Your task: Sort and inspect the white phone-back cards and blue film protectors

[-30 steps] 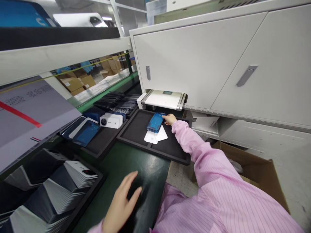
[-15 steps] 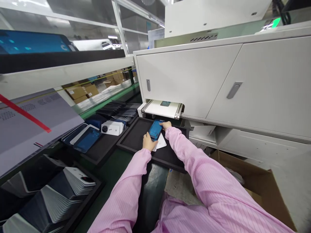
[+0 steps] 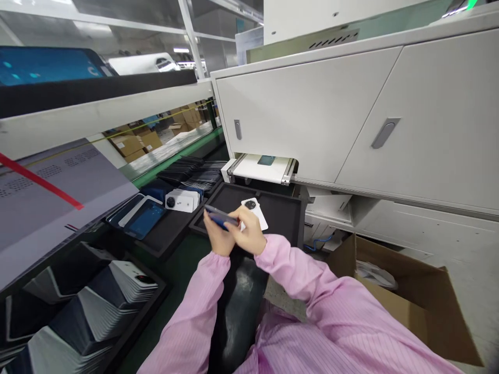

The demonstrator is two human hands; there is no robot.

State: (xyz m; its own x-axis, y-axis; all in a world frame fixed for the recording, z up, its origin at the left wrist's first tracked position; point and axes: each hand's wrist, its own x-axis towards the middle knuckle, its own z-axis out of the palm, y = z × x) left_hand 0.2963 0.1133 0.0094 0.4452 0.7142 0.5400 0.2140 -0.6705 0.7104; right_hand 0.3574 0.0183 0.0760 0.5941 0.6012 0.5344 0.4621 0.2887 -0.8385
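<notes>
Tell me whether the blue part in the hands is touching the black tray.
Apart. The head view shows the blue part lifted between the left hand and right hand, edge-on above the near rim of the black tray; only white parts lie in it.

Blue phone frames (image 3: 219, 217): thin stack, seen nearly edge-on, lay roughly flat, lifted clear of black tray (image 3: 283, 205), pinched between left hand (image 3: 217, 238) and right hand (image 3: 250, 235). White back cover (image 3: 254, 212), camera ring up, lay on tray just behind.
</notes>
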